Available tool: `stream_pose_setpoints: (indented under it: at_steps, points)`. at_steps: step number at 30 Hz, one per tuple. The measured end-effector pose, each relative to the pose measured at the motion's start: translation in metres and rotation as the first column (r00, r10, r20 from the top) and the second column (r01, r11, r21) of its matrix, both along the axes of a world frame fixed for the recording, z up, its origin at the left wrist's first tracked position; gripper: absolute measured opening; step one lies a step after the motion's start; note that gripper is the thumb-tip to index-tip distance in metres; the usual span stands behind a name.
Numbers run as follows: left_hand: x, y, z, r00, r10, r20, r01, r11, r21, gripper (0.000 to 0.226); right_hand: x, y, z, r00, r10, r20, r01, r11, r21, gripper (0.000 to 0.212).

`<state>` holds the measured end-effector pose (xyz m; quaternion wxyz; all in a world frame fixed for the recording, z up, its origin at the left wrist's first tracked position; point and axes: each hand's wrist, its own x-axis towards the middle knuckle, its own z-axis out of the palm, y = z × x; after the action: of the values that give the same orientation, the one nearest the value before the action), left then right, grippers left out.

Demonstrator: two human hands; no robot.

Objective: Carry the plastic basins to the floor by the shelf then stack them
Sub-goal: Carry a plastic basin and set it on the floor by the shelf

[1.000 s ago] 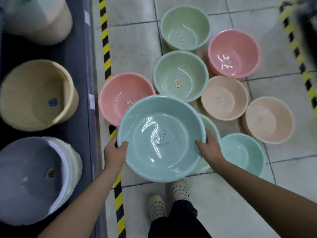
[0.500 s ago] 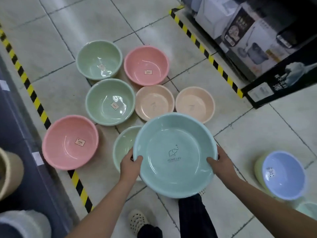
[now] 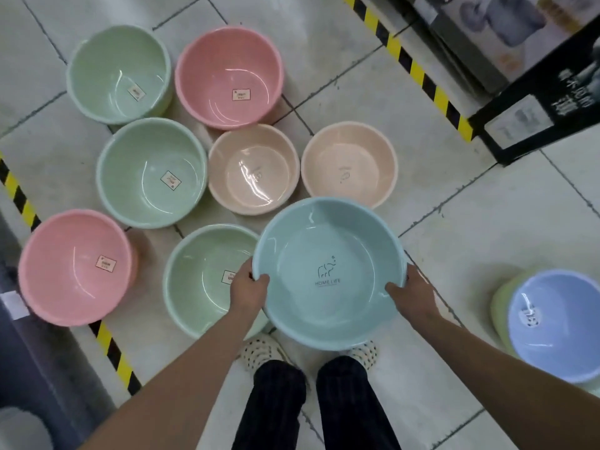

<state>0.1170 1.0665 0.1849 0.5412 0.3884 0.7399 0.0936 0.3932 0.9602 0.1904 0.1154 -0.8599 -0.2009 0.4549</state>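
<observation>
Currently both hands, left hand (image 3: 250,289) and right hand (image 3: 411,295), clasp opposite rims of teal basin (image 3: 328,274), keeping it level; green basin (image 3: 201,280) just beyond left hand.

Pale tiled floor (image 3: 487,222) with dark grout lines and yellow-black hazard tape (image 3: 418,76) along each side. Seven empty basins sit on it, close together: two pink basins (image 3: 76,267), three green basins (image 3: 151,172) and two beige basins (image 3: 349,164). Off right, a blue basin (image 3: 555,324) sits nested in a green one. Two spotted slippers (image 3: 259,350) stand on the tiles.
</observation>
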Motion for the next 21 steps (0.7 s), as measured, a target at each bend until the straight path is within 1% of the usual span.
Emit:
stream_pose_setpoints:
  at_steps: [5,10,12,14,16,19,21]
  points:
    - [0.009,0.003,-0.079,0.992,-0.076,-0.097,0.072,0.996,-0.047,0.047,0.007,-0.010,-0.083,1.000,-0.001,-0.007,0.001,0.999,-0.038,0.052]
    - [0.016,-0.005,-0.143,0.976,-0.108,-0.190,0.109,0.994,-0.005,0.049,0.003,-0.017,-0.150,1.000,-0.012,0.020,0.013,0.997,-0.078,0.052]
    - [0.018,-0.007,-0.163,0.971,-0.122,-0.204,0.123,0.992,-0.010,0.050,0.002,-0.021,-0.171,0.999,-0.019,0.047,0.023,0.995,-0.097,0.048]
    - [0.021,-0.010,-0.178,0.969,-0.148,-0.197,0.148,0.989,-0.015,0.049,0.001,-0.022,-0.187,0.995,-0.065,0.077,0.074,0.990,-0.121,0.045]
    - [0.024,-0.012,-0.192,0.964,-0.183,-0.190,0.182,0.983,-0.024,0.048,0.003,-0.023,-0.199,0.987,-0.124,0.107,0.138,0.981,-0.135,0.046]
    - [0.033,-0.016,-0.206,0.952,-0.233,-0.201,0.228,0.973,-0.048,0.041,0.008,-0.030,-0.219,0.980,-0.144,0.135,0.163,0.976,-0.143,0.049]
    - [0.040,-0.017,-0.214,0.937,-0.256,-0.238,0.257,0.966,-0.025,0.041,0.011,-0.034,-0.229,0.978,-0.165,0.127,0.182,0.974,-0.135,0.047]
